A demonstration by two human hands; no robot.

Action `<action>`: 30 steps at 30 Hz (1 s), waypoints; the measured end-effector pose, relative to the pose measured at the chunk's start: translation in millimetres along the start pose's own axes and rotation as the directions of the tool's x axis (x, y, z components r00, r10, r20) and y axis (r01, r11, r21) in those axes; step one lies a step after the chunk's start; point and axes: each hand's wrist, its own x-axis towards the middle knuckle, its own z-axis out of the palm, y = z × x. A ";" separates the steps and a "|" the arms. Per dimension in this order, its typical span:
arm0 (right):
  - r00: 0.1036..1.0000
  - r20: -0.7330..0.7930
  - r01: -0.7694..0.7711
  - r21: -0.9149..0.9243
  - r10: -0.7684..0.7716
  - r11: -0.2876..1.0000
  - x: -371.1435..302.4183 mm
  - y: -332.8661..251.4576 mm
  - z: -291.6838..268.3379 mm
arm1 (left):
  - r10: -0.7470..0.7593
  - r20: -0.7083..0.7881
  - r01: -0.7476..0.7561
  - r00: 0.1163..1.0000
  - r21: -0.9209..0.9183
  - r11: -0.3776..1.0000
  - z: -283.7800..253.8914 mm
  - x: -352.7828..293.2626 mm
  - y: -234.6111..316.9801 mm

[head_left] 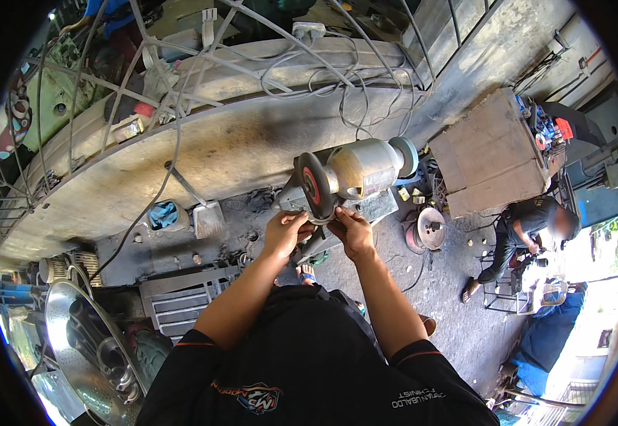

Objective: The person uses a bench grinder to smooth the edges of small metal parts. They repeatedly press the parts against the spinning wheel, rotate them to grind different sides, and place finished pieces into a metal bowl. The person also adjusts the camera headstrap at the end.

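My left hand point(285, 233) and my right hand point(352, 232) are closed on the two ends of a small, curved, shiny metal piece point(319, 221). The piece sits at the near lower edge of a dark wheel with a red centre point(312, 186), seemingly touching it. That wheel is on the left end of a bench grinder point(364, 169) with a worn, yellowish-grey motor body. A pale greenish wheel point(404, 157) is on its right end. My fingers cover parts of the metal piece, so its full shape is hidden.
A large metal basin point(64, 334) with metal parts stands at lower left. Beyond the grinder runs a stained wall point(202, 153) with loose cables point(355, 78) above. At right are a brown board-topped table point(490, 153), a round reel-like object point(431, 220) and a seated person point(529, 227).
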 end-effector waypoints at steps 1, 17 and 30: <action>1.000 -0.015 -0.004 -0.003 0.004 1.000 -1.5 3.2 1.0 | 0.007 -0.009 -0.007 1.000 -0.008 1.000 -1.4 -1.0 0.3; 0.998 -0.060 0.025 -0.018 -0.026 1.000 -6.9 0.5 5.1 | 0.003 -0.011 -0.003 1.000 -0.034 0.999 0.5 4.1 -5.2; 0.996 -0.080 0.044 -0.013 -0.045 0.999 -5.9 -5.2 2.7 | -0.031 0.010 0.031 0.999 -0.032 0.999 9.2 8.2 -4.0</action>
